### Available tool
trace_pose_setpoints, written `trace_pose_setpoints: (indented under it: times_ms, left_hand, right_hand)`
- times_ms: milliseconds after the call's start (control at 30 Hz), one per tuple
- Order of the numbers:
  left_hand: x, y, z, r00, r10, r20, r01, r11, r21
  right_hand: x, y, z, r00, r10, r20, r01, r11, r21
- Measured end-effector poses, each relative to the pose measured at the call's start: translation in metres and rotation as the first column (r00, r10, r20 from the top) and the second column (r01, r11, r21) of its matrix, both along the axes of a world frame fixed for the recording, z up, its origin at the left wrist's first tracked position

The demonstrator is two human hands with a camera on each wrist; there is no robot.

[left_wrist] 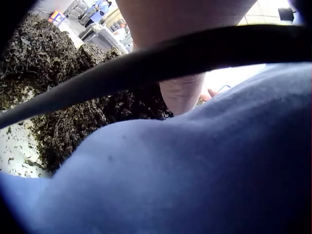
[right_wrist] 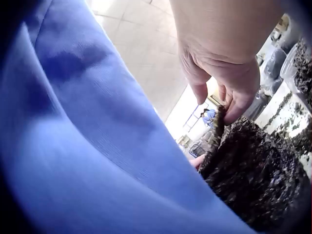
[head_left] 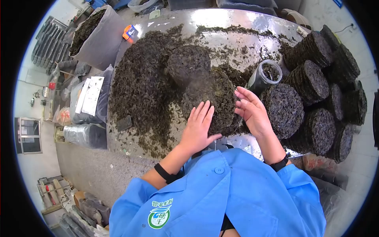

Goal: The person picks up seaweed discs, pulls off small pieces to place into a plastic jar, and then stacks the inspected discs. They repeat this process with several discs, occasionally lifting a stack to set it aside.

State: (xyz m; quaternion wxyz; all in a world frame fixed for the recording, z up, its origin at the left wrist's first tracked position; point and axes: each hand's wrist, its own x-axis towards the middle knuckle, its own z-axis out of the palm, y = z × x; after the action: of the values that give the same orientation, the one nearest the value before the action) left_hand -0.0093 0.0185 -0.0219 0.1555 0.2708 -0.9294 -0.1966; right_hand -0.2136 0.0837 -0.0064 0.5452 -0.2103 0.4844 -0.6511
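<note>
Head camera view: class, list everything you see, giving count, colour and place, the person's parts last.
table: one, shiny metal, centre
loose flakes: one heap, dark, table's left half
round cake: one, dark, under the hands
mound: one, dark, behind the round cake
stacked cakes: many, dark, table's right end
jar: one, clear, beside the stacked cakes
bag: one, grey, upper left, holding dark flakes
jacket: one, blue, bottom
left hand: one, bare, flat on the round cake
right hand: one, bare, against the round cake's right edge
</note>
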Motion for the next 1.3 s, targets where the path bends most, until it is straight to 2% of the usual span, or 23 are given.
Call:
trace_pose_setpoints:
  times_ms: [33,100,133,167,200,233,267,300,367,400,467,567,633,700,833,1000,1167,1200,1233,1267,1300]
  left_hand:
    - [0.003,-0.006,0.003,1.000,0.001,-0.003,-0.001,1.000,-0.003]
    - [0.018,-0.022,0.013,0.986,0.000,-0.166,-0.006,0.999,-0.034]
    - [0.023,-0.024,0.024,0.930,0.188,-0.315,-0.143,0.976,0.162]
    - [0.027,-0.028,0.035,0.823,0.384,-0.418,-0.236,0.901,0.364]
    - [0.038,-0.037,0.036,0.672,0.578,-0.463,-0.256,0.768,0.587]
    - [0.045,-0.044,0.038,0.493,0.752,-0.436,-0.217,0.592,0.776]
    - [0.047,-0.049,0.040,0.280,0.769,-0.575,0.148,0.557,0.817]
    - [0.050,-0.051,0.048,0.226,0.834,-0.503,0.291,0.435,0.852]
    - [0.056,-0.052,0.041,0.199,0.875,-0.441,0.435,0.324,0.840]
    - [0.055,-0.051,0.040,0.202,0.871,-0.449,0.434,0.331,0.838]
    - [0.050,-0.043,0.036,0.239,0.884,-0.402,0.563,0.212,0.799]
    - [0.040,-0.032,0.037,0.275,0.889,-0.366,0.577,0.152,0.803]
    - [0.037,-0.030,0.037,0.270,0.891,-0.365,0.586,0.149,0.797]
    - [0.037,-0.029,0.033,0.295,0.894,-0.337,0.618,0.091,0.781]
    - [0.033,-0.026,0.032,0.294,0.915,-0.277,0.616,0.040,0.786]
    - [0.031,-0.026,0.030,0.312,0.909,-0.278,0.641,0.015,0.768]
    - [0.025,-0.022,0.033,0.348,0.890,-0.294,0.649,-0.003,0.761]
    - [0.024,-0.021,0.035,0.441,0.813,-0.380,0.611,0.038,0.790]
    - [0.023,-0.019,0.035,0.529,0.719,-0.450,0.578,0.082,0.812]
    - [0.020,-0.018,0.021,0.650,0.608,-0.456,0.385,0.254,0.887]
    - [0.018,-0.022,0.019,0.807,0.370,-0.460,0.217,0.538,0.815]
  right_hand:
    - [0.001,-0.001,0.002,0.985,0.026,0.168,-0.017,0.999,-0.052]
    - [0.007,-0.005,-0.005,0.993,0.022,0.113,-0.016,0.999,-0.052]
    - [0.008,-0.008,-0.009,0.996,0.060,0.068,-0.060,0.998,0.006]
    - [0.009,-0.012,-0.014,0.995,0.101,0.022,-0.102,0.993,0.060]
    - [0.009,-0.014,-0.019,0.971,0.181,-0.154,-0.163,0.979,0.120]
    - [0.007,-0.013,-0.020,0.970,0.186,-0.156,-0.170,0.979,0.111]
    - [0.007,-0.013,-0.019,0.970,0.182,-0.159,-0.175,0.983,0.059]
    - [0.010,-0.013,-0.015,0.972,0.176,-0.158,-0.177,0.984,0.009]
    - [0.013,-0.019,-0.003,0.976,0.169,-0.141,-0.176,0.984,-0.039]
    - [0.015,-0.022,0.005,0.984,0.158,-0.085,-0.163,0.985,-0.064]
    - [0.018,-0.026,0.010,0.994,0.106,0.006,-0.105,0.991,-0.081]
    - [0.018,-0.023,0.015,0.990,0.140,-0.002,-0.140,0.990,-0.019]
    - [0.021,-0.025,0.019,0.992,0.121,0.021,-0.121,0.992,-0.028]
    - [0.018,-0.021,0.013,0.993,0.113,-0.039,-0.114,0.993,-0.032]
    - [0.015,-0.019,0.006,0.994,0.075,-0.085,-0.078,0.997,-0.029]
    - [0.014,-0.018,0.005,0.995,0.046,-0.083,-0.052,0.996,-0.068]
    - [0.006,-0.013,0.014,0.997,-0.017,-0.080,0.015,1.000,-0.024]
    - [-0.005,-0.008,0.010,0.992,-0.031,-0.123,0.024,0.998,-0.056]
    - [-0.010,0.000,0.022,0.958,-0.228,-0.172,0.242,0.968,0.061]
    - [-0.038,0.014,0.019,0.943,-0.170,-0.285,0.214,0.968,0.129]
    - [-0.059,0.030,0.024,0.937,-0.214,-0.277,0.227,0.974,0.016]
